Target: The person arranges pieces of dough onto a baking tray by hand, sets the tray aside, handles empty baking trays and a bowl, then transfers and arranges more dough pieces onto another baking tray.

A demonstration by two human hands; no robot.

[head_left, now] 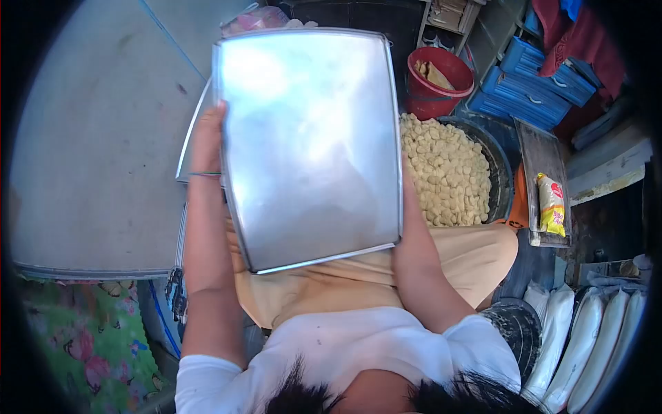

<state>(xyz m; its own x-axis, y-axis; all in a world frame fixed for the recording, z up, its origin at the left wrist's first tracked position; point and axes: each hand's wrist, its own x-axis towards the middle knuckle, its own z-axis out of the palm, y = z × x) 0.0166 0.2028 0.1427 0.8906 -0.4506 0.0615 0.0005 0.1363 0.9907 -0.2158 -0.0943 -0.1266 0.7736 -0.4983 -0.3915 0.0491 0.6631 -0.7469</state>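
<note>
A shiny rectangular metal tray (310, 152) with a low rim is held up above my lap. My left hand (209, 138) grips its left edge, thumb near the rim and the other fingers out of sight. At the opposite edge, my right hand (406, 172) holds the tray from the side, mostly hidden behind it. Part of another metal tray (187, 148) shows beyond my left wrist. Right of the held tray, a heap of small pale dough pieces (448, 169) fills a dark round basin (502, 155).
A red bucket (422, 102) stands behind the basin. On the right, a yellow-and-white packet (552, 207) lies on a worn board (541, 148). Blue drawers (520, 96) are at back right, long white packs (583, 338) at lower right. A large grey surface (96, 159) spans the left.
</note>
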